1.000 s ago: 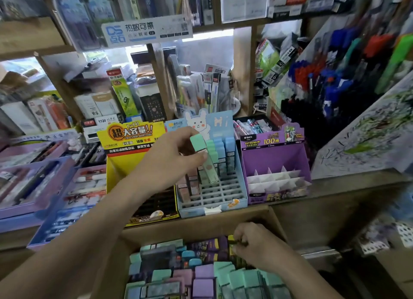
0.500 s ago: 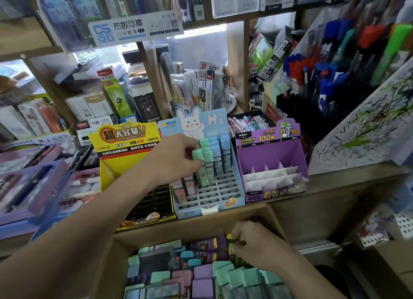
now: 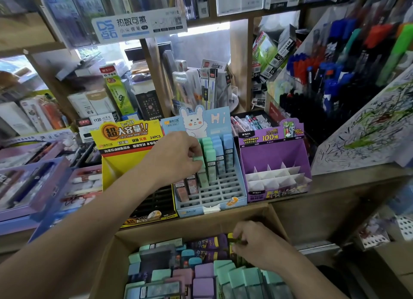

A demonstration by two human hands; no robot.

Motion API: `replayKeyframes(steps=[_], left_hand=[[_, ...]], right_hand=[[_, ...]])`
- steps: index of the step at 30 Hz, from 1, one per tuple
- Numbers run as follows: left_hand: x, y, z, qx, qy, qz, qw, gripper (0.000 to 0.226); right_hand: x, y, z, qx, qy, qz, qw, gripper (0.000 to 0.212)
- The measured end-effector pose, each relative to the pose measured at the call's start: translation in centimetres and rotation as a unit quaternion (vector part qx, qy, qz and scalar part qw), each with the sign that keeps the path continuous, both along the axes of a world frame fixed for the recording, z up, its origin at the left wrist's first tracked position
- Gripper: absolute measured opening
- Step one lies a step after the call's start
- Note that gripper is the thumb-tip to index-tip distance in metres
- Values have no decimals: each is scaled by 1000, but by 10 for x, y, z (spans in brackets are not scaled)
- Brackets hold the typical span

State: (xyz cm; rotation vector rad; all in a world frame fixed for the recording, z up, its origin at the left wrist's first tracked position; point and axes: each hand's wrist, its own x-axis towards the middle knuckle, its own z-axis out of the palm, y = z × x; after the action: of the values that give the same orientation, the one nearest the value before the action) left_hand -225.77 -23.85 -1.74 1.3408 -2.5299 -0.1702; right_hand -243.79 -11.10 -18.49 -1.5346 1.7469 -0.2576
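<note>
A blue display tray (image 3: 232,192) with a rabbit card stands on the shelf, its grid of slots partly filled with upright mint, blue and pink lead cases. My left hand (image 3: 176,157) pinches a mint green case (image 3: 199,164) by its top, its lower end down in a slot of the tray's green row. Below, an open cardboard box (image 3: 107,254) holds several mint, purple and blue cases lying packed together. My right hand (image 3: 257,245) reaches into the box's far right corner, fingers curled around a green case (image 3: 234,243) there.
A yellow display box (image 3: 125,142) stands left of the tray, a purple one (image 3: 274,162) with white dividers to its right. Purple and blue pen boxes (image 3: 33,187) lie at the left. Racks of pens (image 3: 335,75) rise at the right. Shelves of stationery fill the back.
My left hand has lowered the mint case from above the tray down into its slot. My right hand has stayed in the box's corner.
</note>
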Motion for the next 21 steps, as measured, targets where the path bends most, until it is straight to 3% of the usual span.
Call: replayKeyframes(steps=[12, 21], left_hand=[[-2, 0, 1, -46, -46, 3, 998, 13], [-2, 5, -2, -69, -19, 8, 997, 11]], right_hand=[[0, -1, -1, 2, 3, 10, 1000, 23], [-1, -2, -4, 3, 0, 14, 1000, 24]])
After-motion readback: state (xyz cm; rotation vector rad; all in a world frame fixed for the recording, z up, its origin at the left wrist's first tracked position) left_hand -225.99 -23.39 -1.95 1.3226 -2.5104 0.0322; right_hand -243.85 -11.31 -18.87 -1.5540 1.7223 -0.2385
